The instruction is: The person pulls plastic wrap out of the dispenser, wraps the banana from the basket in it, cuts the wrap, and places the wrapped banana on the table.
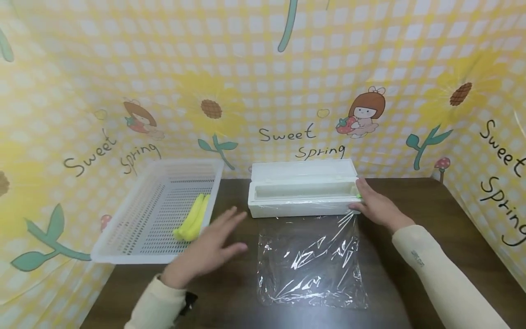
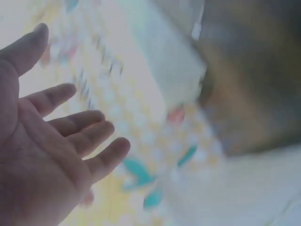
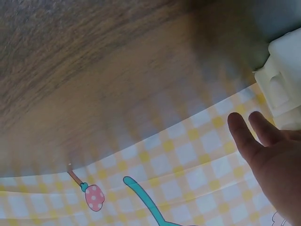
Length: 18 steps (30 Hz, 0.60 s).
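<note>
A long white cling film box (image 1: pixel 302 209) stands on the table with its lid (image 1: pixel 302 170) raised at the back. Clear plastic film (image 1: pixel 312 269) extends from its front over the dark tabletop. My right hand (image 1: pixel 380 208) touches the box's right end, thumb by the front corner and fingers along the side. Two straight fingers show beside the box end (image 3: pixel 277 89) in the right wrist view. Over the table, between basket and film, my left hand (image 1: pixel 209 249) is held with fingers spread, palm bare in the left wrist view (image 2: pixel 51 155). A small green bit (image 1: pixel 359 196) shows near the right thumb.
At the left, a white slotted basket (image 1: pixel 123 256) holds yellow bananas (image 1: pixel 193 219). Behind the dark wooden table (image 1: pixel 452 256) hangs a yellow checked cloth (image 1: pixel 263 91) with printed flowers. The left wrist view is blurred.
</note>
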### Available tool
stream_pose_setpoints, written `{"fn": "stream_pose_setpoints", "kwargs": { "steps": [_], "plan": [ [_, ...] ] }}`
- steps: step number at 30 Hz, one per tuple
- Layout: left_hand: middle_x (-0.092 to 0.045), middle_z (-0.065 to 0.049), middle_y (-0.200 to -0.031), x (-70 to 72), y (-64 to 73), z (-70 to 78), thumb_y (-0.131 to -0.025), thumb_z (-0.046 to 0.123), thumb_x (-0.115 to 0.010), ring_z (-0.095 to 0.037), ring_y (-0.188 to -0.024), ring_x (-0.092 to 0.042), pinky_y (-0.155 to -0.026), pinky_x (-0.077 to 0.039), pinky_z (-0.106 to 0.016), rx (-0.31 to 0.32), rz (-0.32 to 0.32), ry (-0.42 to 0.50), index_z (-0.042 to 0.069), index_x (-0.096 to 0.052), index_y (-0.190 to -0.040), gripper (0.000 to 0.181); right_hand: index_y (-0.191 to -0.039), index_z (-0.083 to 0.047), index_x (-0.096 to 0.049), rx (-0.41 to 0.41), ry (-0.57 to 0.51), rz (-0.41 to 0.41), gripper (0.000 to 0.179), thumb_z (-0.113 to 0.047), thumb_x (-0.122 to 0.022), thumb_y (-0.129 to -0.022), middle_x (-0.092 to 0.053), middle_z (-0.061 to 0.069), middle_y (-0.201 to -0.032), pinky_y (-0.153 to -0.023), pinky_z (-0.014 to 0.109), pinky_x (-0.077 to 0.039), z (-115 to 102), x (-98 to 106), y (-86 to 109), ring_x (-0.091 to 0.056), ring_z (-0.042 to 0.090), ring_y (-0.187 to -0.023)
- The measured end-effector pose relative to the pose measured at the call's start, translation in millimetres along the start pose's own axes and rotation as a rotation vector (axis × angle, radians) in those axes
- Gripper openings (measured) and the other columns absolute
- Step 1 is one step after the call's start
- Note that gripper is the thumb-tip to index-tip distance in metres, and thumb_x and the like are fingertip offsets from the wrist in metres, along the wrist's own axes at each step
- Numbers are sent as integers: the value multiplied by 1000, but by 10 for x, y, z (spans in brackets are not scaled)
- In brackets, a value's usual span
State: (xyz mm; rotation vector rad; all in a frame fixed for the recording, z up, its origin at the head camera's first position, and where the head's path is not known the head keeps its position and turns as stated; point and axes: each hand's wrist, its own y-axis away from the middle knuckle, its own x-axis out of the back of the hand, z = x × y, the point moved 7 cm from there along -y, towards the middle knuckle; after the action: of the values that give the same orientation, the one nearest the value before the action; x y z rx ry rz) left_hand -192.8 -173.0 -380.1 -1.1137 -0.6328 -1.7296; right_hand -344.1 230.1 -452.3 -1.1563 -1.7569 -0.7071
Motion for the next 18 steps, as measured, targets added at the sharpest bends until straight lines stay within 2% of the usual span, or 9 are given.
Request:
{"fn": "stream_pose_setpoints", "kwargs": {
  "steps": [2,4,6,9,11,14,18],
  "plan": [
    [-23,-16,-163,255,-45,-88,-96,43,-66,-40,-146,-27,-112,-26,-62,10,43,6,15,-34,-158,75,-159,2,-4,-6,-7,2,93,-48,-57,-101,0,26,-164,-112,64,-23,4,7,-4,-19,52,-144],
    [-30,-21,-160,463,-89,-191,-99,39,-64,-43,-144,-30,-111,-27,-63,39,55,28,8,-37,-155,69,-160,1,-5,-9,-9,9,93,-48,-57,-101,0,25,-164,-112,63,-23,9,12,-10,-19,52,-144],
    [-35,-25,-156,625,-139,-306,-101,36,-63,-46,-142,-32,-111,-27,-64,80,45,40,3,-39,-152,66,-160,1,-4,-4,-13,19,93,-49,-56,-101,0,25,-164,-112,63,-23,11,17,-17,-20,52,-143],
    [-40,-27,-152,778,-230,-504,-102,34,-60,-48,-139,-35,-110,-29,-63,133,4,8,-2,-40,-151,64,-160,1,-4,0,-23,25,93,-50,-56,-101,0,25,-164,-112,64,-23,18,19,-15,-21,52,-143],
    [-42,-27,-151,820,-315,-654,-103,37,-57,-47,-137,-39,-109,-31,-62,160,-35,-43,-2,-40,-151,64,-160,1,-4,-1,-25,23,94,-50,-55,-101,0,26,-164,-112,64,-23,27,15,-4,-21,53,-143],
    [-46,-27,-148,804,-454,-907,-103,35,-56,-47,-134,-43,-108,-34,-61,214,-104,-100,-3,-42,-150,61,-159,2,-4,1,-32,26,93,-49,-56,-101,-1,27,-163,-112,65,-22,33,-3,18,-20,54,-142],
    [-51,-27,-143,672,-554,-1233,-101,27,-59,-48,-132,-46,-108,-34,-62,353,-229,-200,-4,-49,-144,54,-159,4,-6,19,-52,42,93,-47,-57,-101,-3,29,-162,-111,65,-24,12,-74,56,-23,55,-141]
  ]
}}
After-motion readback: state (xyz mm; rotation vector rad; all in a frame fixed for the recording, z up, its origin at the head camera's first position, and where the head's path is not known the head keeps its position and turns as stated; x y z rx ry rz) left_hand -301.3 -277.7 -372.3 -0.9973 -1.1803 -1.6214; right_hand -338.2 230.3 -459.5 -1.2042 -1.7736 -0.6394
